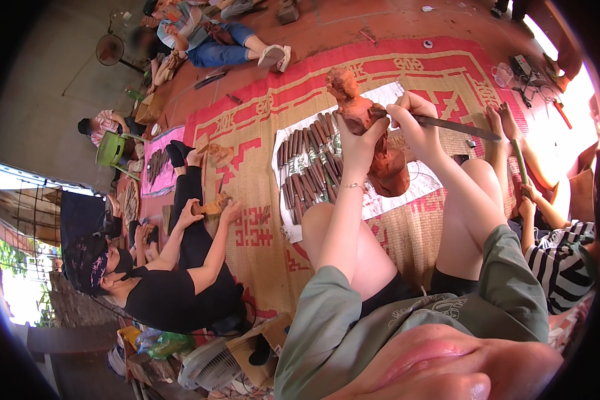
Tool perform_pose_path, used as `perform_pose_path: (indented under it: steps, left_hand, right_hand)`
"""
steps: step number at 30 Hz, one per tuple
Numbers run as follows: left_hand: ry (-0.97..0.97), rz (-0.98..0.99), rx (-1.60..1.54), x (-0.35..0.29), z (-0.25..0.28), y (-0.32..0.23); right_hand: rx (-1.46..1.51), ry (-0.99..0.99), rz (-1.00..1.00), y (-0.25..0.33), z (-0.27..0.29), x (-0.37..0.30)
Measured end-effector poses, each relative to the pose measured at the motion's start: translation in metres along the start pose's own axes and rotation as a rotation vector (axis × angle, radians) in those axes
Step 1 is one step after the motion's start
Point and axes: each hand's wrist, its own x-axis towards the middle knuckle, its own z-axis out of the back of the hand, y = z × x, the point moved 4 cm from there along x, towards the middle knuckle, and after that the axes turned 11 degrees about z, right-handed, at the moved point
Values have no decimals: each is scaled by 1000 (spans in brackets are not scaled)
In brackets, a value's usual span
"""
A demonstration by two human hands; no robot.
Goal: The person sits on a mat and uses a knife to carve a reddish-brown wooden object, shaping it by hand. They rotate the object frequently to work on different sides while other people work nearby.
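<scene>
A reddish-brown carved wooden figure [388,172] stands upright between my knees, its rounded head at the top. My left hand [361,145] is closed around its middle. In my closed right hand [415,127] is a long, flat, dark metal tool [457,127] that looks like a file. It points out to the right, and the end near the figure is hidden by my fingers. Just left of the figure, several wooden-handled carving tools [308,150] lie in rows on a white sheet [288,230].
A patterned red and straw-coloured mat [260,257] covers the floor. At left, a person in black [173,287] holds a small carved piece [215,204]. Another person in stripes [560,260] sits close at right. A fan [210,367] and cardboard box [263,347] stand at lower left.
</scene>
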Motion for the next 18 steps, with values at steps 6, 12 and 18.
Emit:
perform_pose_path:
  steps: [6,12,18]
  left_hand:
    - [12,22,-27,-3,-4,-4]
    - [-21,-20,12,1,3,0]
    - [7,17,-33,0,-3,-1]
  right_hand:
    - [-49,35,-13,2,-1,-2]
    - [-38,32,11,3,0,-2]
    - [-37,33,18,2,2,-1]
